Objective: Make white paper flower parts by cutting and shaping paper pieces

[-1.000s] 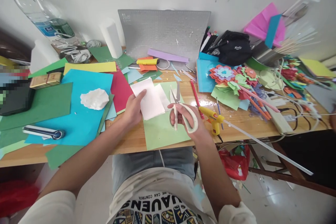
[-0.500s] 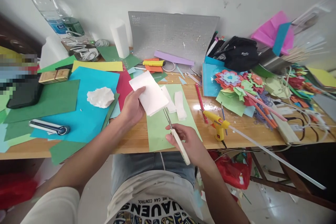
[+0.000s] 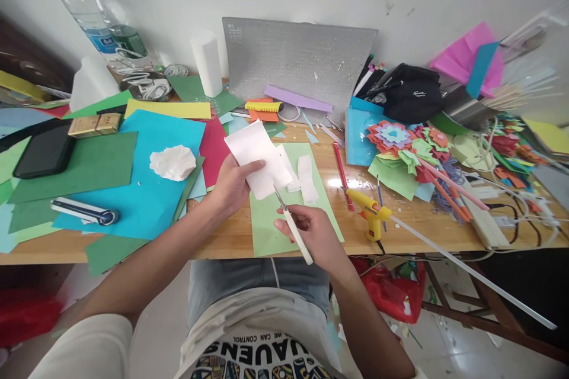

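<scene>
Folded white tissue paper (image 3: 261, 157) is pinched in my left hand (image 3: 235, 183), the thumb lying on top of it. My right hand (image 3: 309, 234) is closed round the white handles of a pair of scissors (image 3: 293, 231). Their metal blades point up and left, with the tips at the lower edge of the tissue. Underneath lies a sheet of light green paper (image 3: 267, 231). Cut white strips (image 3: 306, 180) rest on that sheet, right of the tissue. A crumpled white piece (image 3: 172, 163) sits on blue paper (image 3: 155, 130) to the left.
Right of the green sheet are a red pen (image 3: 342, 174) and a yellow glue gun (image 3: 368, 207) with a long glue stick. Paper flowers (image 3: 395, 133) lie beyond. At left are a stapler (image 3: 84, 211) and a black phone (image 3: 44, 148). A grey cutting mat (image 3: 297, 59) leans on the wall.
My left hand has shifted slightly right, and its thumb now reaches farther across the tissue. The scissors have moved a little left and up, their tips now at the tissue's lower edge.
</scene>
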The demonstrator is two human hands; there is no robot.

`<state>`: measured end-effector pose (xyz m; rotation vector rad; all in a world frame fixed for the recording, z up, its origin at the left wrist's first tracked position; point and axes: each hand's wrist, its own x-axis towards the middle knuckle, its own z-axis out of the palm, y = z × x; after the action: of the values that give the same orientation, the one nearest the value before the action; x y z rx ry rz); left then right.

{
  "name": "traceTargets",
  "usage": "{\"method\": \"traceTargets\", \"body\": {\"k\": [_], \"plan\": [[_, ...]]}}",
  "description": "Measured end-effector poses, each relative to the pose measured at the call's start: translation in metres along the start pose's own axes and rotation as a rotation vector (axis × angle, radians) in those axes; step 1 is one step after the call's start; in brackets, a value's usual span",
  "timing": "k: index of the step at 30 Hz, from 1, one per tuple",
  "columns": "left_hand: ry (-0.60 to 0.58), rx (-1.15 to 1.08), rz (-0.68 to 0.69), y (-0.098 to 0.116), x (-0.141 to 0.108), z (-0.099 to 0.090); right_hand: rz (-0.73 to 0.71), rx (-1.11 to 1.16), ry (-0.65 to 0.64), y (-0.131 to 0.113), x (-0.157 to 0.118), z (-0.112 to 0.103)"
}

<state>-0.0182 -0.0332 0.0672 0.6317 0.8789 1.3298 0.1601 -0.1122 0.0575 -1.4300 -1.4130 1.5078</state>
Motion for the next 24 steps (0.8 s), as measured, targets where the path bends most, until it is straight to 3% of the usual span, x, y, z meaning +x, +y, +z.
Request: {"method": "traceTargets", "body": {"k": [24], "plan": [[-0.017, 0.031, -0.017, -0.004, 0.0027, -0.0018, -0.023, -0.004, 0.006, 0.0085, 0.002, -0.001]]}}
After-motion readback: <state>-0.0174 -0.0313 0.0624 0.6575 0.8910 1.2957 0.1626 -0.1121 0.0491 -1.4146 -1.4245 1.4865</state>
